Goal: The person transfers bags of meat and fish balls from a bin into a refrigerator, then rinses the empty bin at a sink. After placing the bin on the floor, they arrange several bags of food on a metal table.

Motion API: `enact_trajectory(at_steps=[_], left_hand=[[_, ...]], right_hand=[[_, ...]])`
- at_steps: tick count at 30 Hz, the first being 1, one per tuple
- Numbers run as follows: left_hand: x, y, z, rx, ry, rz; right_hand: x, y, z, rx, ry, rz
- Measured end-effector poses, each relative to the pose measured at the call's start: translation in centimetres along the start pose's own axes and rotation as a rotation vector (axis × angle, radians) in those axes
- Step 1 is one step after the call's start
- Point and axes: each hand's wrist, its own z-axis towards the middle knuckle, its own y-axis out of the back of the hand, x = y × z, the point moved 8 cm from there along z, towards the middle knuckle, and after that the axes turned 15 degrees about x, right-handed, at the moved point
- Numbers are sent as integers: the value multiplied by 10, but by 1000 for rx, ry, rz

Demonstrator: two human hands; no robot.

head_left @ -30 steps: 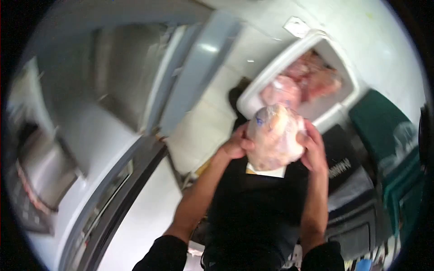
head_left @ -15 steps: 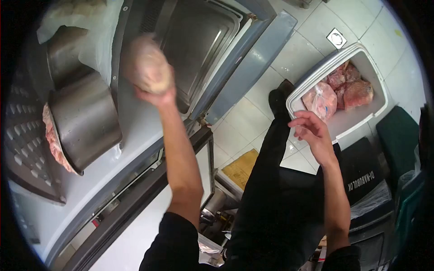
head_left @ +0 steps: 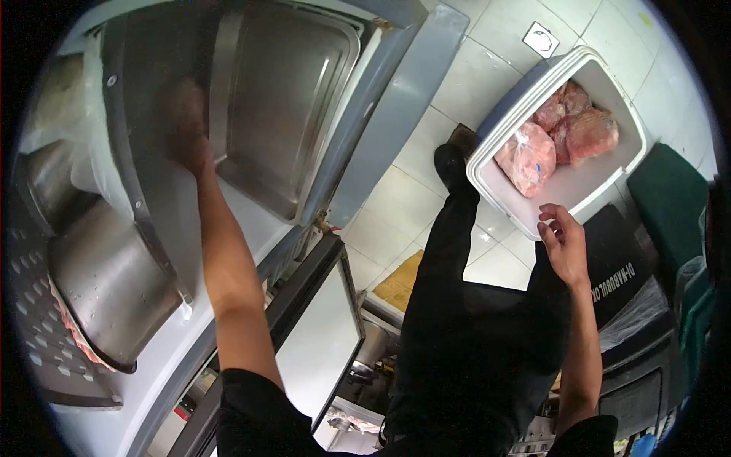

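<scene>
My left hand (head_left: 194, 152) reaches into the shadowed inside of a fridge-like cabinet. Its fingers are wrapped under a rounded piece of meat (head_left: 183, 107), dim and blurred there. Just right of that hand stands a shallow steel tray (head_left: 282, 114); to its lower left is a steel container (head_left: 110, 274) with meat showing at its rim. My right hand (head_left: 565, 247) hovers near the near corner of a white-lined cooler box (head_left: 525, 221), fingers loosely bent and apart, holding nothing. Inside the cooler lie a plastic-bagged piece of meat (head_left: 529, 160) and several red chunks of meat (head_left: 590, 137).
The cabinet's grey edge (head_left: 381, 114) runs between the tray and the tiled floor (head_left: 381, 206). A perforated metal panel (head_left: 57, 335) is at far left. My foot (head_left: 451, 164) stands beside the cooler. A black lettered box (head_left: 609, 266) sits to the right.
My left hand has carried the meat deeper into the cabinet's shadow, away from the light. My right hand has drawn back slightly from over the cooler. The camera view has shifted.
</scene>
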Motion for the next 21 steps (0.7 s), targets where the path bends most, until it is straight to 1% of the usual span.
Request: enact_trajectory(at_steps=[3, 5, 6, 7, 9, 10, 12, 13, 14, 15, 16, 17, 19, 21], left_hand=[[-18, -38, 22, 307, -209, 49], [-25, -57, 26, 501, -337, 86], [-29, -60, 29, 499, -345, 82], [-40, -55, 32, 389, -431, 154], [-70, -51, 45, 285, -543, 215], [-82, -63, 61, 386, -506, 494], [-66, -75, 82, 417, -472, 539], [-61, -81, 91, 432, -455, 562], [-58, -89, 97, 444, -470, 593], [-58, -92, 103, 454, -499, 579], [-57, -97, 104, 473, -523, 564], [-56, -101, 110, 498, -533, 539], [-48, -98, 119, 558, -528, 486], [-50, -88, 115, 613, -507, 415]], right_hand=[[-13, 2, -12, -11, -7, 41], [-28, 6, -19, -55, 12, 19], [-34, 7, -22, -80, -39, 13], [-36, 8, -23, -91, -39, 17], [-45, -2, -26, -21, -109, -83], [-47, -4, -27, -41, -124, -78], [-38, -14, -21, -18, -2, -149], [-41, -18, -17, 5, 10, -135], [-46, -21, -13, 22, -48, -135], [-50, -23, -9, 49, -52, -160], [-45, -19, -5, 51, 5, -168], [-46, -13, -2, 3, 118, -276], [-56, 14, 10, 46, 37, -189], [-76, 62, 31, -80, 74, -291]])
